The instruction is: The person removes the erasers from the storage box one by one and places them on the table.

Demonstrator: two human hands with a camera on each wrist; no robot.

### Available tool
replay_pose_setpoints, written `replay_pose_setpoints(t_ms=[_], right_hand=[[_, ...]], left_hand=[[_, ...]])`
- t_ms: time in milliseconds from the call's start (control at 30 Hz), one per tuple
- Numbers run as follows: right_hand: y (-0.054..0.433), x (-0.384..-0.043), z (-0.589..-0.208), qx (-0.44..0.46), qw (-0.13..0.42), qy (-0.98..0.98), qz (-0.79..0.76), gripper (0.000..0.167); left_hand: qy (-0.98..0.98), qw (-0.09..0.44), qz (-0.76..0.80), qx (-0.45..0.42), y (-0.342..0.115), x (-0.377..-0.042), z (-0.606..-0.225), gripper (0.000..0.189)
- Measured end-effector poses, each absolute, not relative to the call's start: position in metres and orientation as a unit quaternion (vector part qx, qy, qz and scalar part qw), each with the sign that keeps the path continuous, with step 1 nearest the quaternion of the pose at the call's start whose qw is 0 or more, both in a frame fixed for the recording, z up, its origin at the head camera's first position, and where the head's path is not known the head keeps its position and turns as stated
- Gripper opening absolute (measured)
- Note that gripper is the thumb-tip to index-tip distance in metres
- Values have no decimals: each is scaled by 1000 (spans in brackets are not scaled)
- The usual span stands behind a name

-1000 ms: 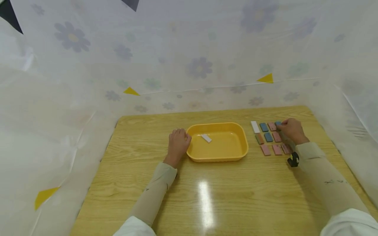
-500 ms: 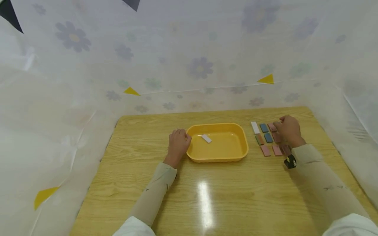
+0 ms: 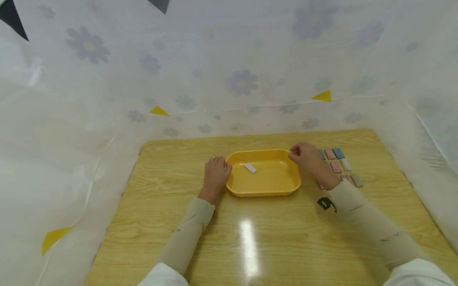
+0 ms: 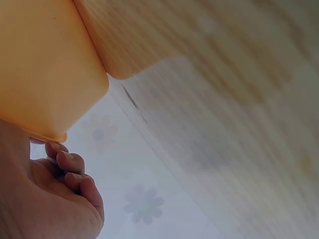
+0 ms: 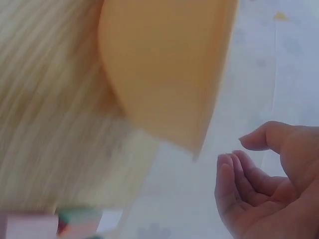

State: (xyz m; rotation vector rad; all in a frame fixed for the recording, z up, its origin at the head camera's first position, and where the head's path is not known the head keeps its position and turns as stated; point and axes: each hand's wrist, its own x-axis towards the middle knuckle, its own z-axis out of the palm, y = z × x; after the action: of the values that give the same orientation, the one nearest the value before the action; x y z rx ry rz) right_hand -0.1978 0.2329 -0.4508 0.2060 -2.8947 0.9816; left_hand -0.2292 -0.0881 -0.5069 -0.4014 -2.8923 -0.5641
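My left hand [image 3: 216, 174] holds the left rim of a yellow plastic tray [image 3: 262, 193]. In the left wrist view its fingers [image 4: 70, 162] curl under the tray's lip, and the thumb is hidden. A small white rectangular tile [image 3: 250, 168] lies inside the tray. By the tray's far right corner is my right hand [image 3: 308, 159], raised slightly. The right wrist view shows a gap between its thumb and loosely bent fingers [image 5: 225, 184], with nothing visible there. Behind that hand lie several small flat tiles, among them a pink tile [image 3: 335, 166] and a blue tile [image 3: 338, 153].
The wooden table [image 3: 171, 222] carries the tray and tiles. A white floral curtain [image 3: 200, 71] encloses the back and sides. A black wrist device [image 3: 325, 203] hangs below my right wrist. My right forearm covers part of the tile group.
My right hand has moved left from the blue tile at the far right of the group to the tray's right rim. The blue tile stays on the table. My left hand has not moved.
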Motion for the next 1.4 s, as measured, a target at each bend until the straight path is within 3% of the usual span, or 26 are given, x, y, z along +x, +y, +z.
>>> replay_pose_setpoints(t_ms=[233, 600, 967, 1400], right_hand=[[192, -200, -463, 103, -22, -940, 325, 27], [147, -209, -481, 116, -63, -940, 314, 26], [120, -219, -497, 109, -46, -949, 293, 15], [112, -217, -506, 76, -52, -950, 299, 14]], left_hand=[[-966, 102, -191, -142, -88, -230, -510, 21], [-969, 88, -185, -137, -88, -231, -510, 22], [-969, 86, -187, -134, -88, -231, -510, 22], [-970, 92, -177, -140, -85, -233, -510, 23]])
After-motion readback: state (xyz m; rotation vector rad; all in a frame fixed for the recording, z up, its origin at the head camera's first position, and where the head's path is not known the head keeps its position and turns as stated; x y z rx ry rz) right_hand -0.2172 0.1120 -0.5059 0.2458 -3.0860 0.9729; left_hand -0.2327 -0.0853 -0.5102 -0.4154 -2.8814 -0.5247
